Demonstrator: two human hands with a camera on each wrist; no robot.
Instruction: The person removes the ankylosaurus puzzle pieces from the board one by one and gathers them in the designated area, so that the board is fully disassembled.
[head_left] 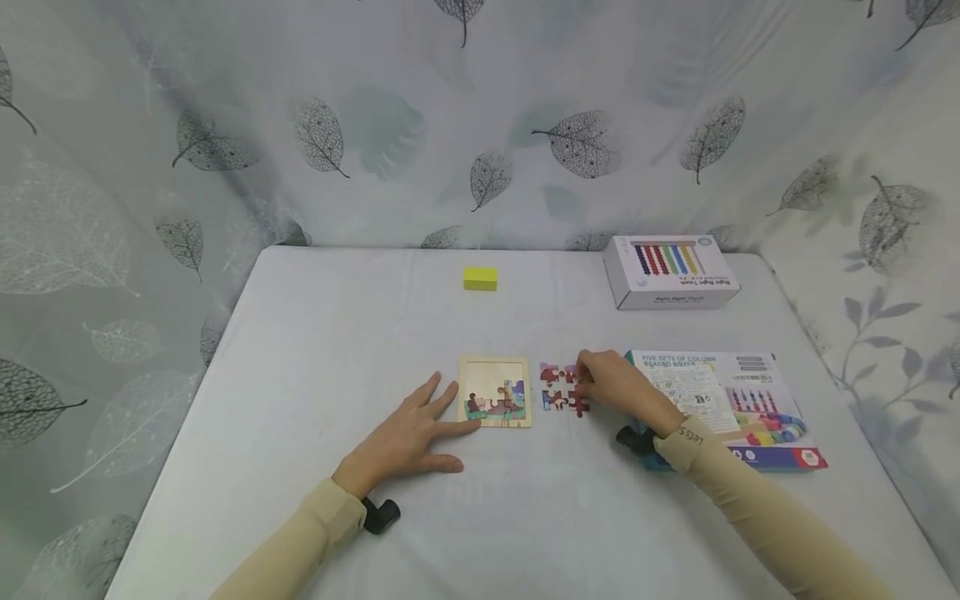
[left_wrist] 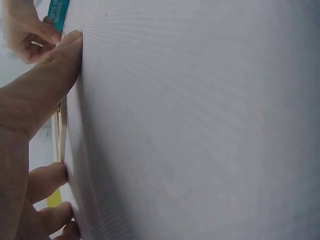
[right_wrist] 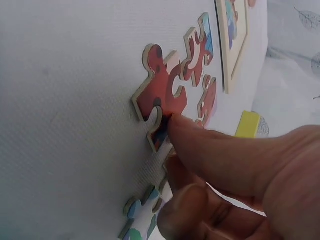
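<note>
My left hand lies with spread, straight fingers at the left side of a square wooden puzzle tray, one fingertip on its lower edge. Joined pieces fill the lower and right parts of the tray's picture. In the head view, loose red jigsaw puzzle pieces lie to the right of the tray. Over their right side, my right hand has its thumb and fingers curled at a puzzle piece, which it pinches. The fingers partly hide that piece. A red puzzle piece lies flat beside the thumb tip.
Right of the pieces lies a flat printed box, close to the right wrist. A white box stands at the back right. Behind the tray is a small yellow-green block. A white cloth covers the table.
</note>
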